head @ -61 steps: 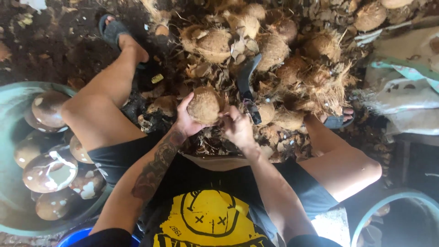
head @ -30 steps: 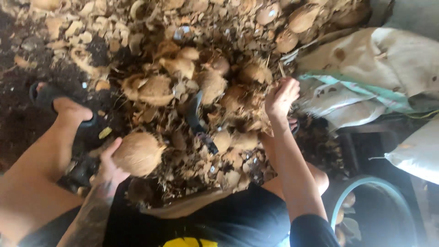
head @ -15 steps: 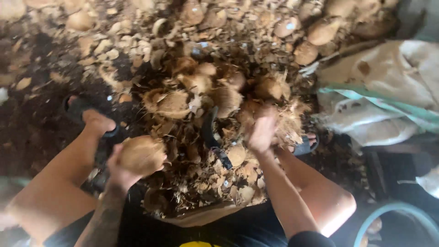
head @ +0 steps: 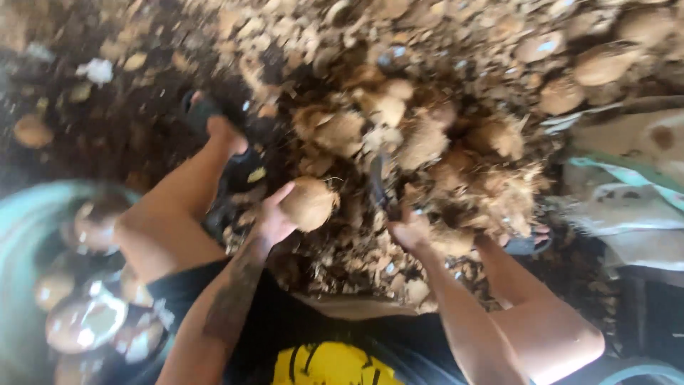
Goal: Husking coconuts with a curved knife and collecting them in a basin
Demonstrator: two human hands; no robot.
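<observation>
- Left hand (head: 274, 219): closed in a cupped grip round a round, brown, fibrous husked coconut (head: 308, 204), which is held up just above the pile, beside the left knee.
- Right hand (head: 411, 229): set low on the pile at the foot of a dark curved metal blade (head: 380, 187) that stands upright among the husks; whether it is closed on the blade or only resting there cannot be told through the blur.
- Pile of brown coconut husks and unhusked coconuts (head: 427, 135): spread between and beyond the legs, well littered with fibre.
- Wide pale-green basin (head: 21, 235): at the left edge, holding shiny brown peeled coconuts (head: 84, 321).
- Pale cloth sacks (head: 627, 178): at the right edge.
- Change over the last half second: the right hand has been drawn back from the far husks to the blade; the held coconut has been kept in the left hand's grip and is now nearer the blade.
- Against two seconds ago: the coconut was then held at the blade by both hands; only the left hand holds it now, and the basin is in sight again.
</observation>
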